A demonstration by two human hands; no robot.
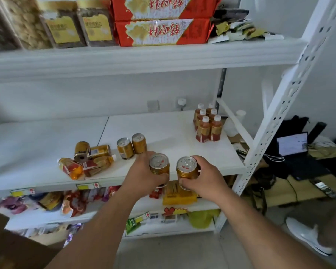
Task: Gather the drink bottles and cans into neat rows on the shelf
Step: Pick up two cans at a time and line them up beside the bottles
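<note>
My left hand (144, 174) grips a gold can (159, 164) upright, just in front of the white middle shelf (163, 129). My right hand (204, 177) holds a second gold can (187, 167) beside it, also upright. Two gold cans (132, 145) stand on the shelf behind my left hand. To the left, two cans (91, 151) lie tipped over with two fallen tea bottles (85, 166). Several tea bottles with white caps (208, 125) stand in two tidy rows at the shelf's back right.
The shelf above carries red snack packs (163, 32) and jars (80, 30). Lower shelves hold snack bags (72, 202) and a yellow box (179, 195). The white upright post (275, 117) bounds the right side; a laptop (293, 144) sits beyond it. A cardboard box (12, 245) is at lower left.
</note>
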